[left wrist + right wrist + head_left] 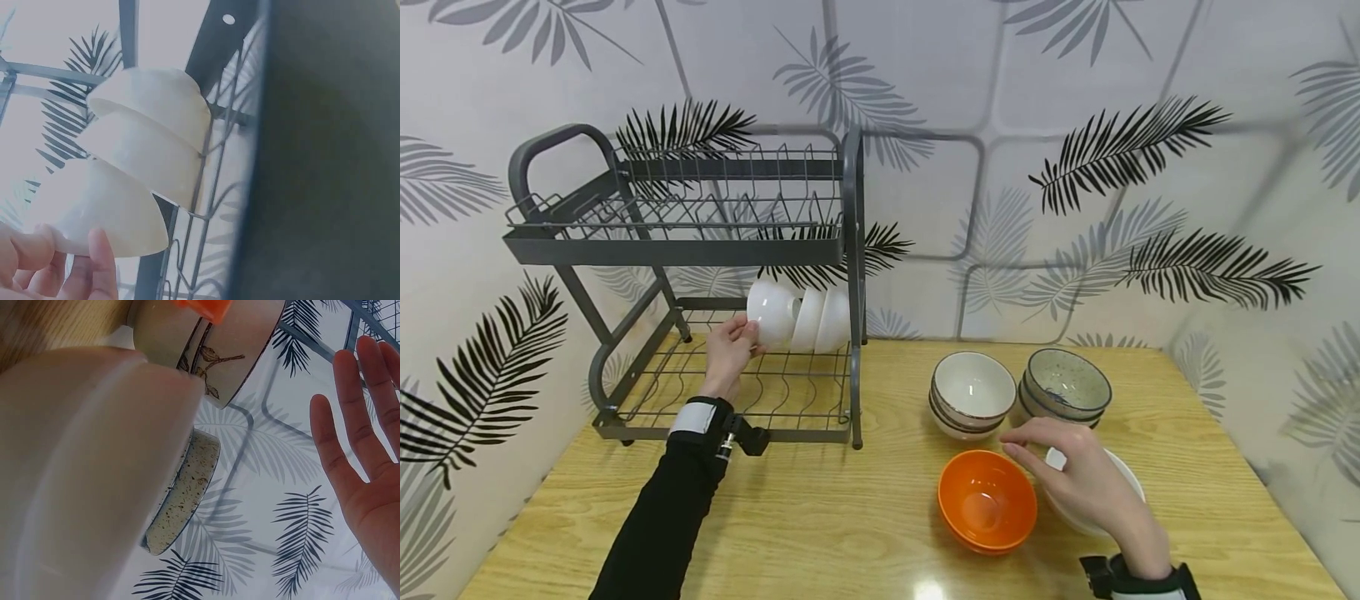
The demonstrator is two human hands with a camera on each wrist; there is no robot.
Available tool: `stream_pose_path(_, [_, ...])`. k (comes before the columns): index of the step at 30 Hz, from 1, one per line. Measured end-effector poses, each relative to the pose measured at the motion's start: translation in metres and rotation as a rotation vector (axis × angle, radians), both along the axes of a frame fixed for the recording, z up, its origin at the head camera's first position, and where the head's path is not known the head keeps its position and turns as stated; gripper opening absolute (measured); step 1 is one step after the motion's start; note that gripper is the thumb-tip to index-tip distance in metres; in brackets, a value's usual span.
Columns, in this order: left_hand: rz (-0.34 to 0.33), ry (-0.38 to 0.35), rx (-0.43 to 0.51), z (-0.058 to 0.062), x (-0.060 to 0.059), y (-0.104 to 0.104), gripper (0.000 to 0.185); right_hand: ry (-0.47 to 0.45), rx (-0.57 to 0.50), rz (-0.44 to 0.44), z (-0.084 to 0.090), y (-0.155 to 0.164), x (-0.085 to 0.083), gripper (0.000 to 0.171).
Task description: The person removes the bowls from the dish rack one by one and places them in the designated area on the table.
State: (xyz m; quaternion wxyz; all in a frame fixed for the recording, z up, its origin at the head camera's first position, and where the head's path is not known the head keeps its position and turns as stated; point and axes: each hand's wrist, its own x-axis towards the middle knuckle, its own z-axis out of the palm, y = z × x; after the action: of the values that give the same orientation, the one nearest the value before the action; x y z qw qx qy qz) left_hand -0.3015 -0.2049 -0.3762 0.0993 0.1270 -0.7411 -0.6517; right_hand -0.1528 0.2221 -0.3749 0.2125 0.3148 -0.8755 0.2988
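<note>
Currently the left hand (727, 353) grips the foot of a white bowl (772, 312) with thumb and curled fingertips (103, 262); that bowl sits on its side on the lower tier of the grey dish rack (685, 250), first in a row of three. Just past the fingers, two more white bowls (822, 319) nest behind it, leaning against the rack's right upright; the left wrist view shows all three overlapping, rims toward the wire side. Right hand (1086, 483) hovers over a large white bowl (1126, 477) on the wooden table (820, 517), fingers (369, 406) straight and spread, holding nothing; whether the palm touches the rim, cannot tell. Just left of those fingers is an orange bowl (987, 500). Beyond the fingertips stand two short stacks: cream bowls (972, 393) with a leaf print, and speckled grey bowls (1067, 386) beside them, close together. Upper rack tier holds only wire dividers.
</note>
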Motion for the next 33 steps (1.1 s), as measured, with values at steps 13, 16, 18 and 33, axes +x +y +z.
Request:
stream_pose_path(13, [0.141, 0.180, 0.003, 0.001, 0.021, 0.012, 0.034, -0.007, 0.002, -0.001, -0.001, 0.000, 0.000, 0.020])
stream_pose_path(16, [0.166, 0.205, -0.006, 0.003, 0.028, 0.015, 0.033, 0.005, 0.000, 0.006, -0.001, 0.000, -0.001, 0.021])
stream_pose_path(18, [0.182, 0.230, -0.016, 0.003, 0.033, 0.016, 0.032, 0.010, -0.002, 0.010, -0.001, 0.000, -0.001, 0.022])
stream_pose_path(33, [0.175, 0.338, -0.061, 0.000, 0.078, 0.031, 0.025, 0.041, -0.027, 0.027, -0.003, 0.001, -0.003, 0.028])
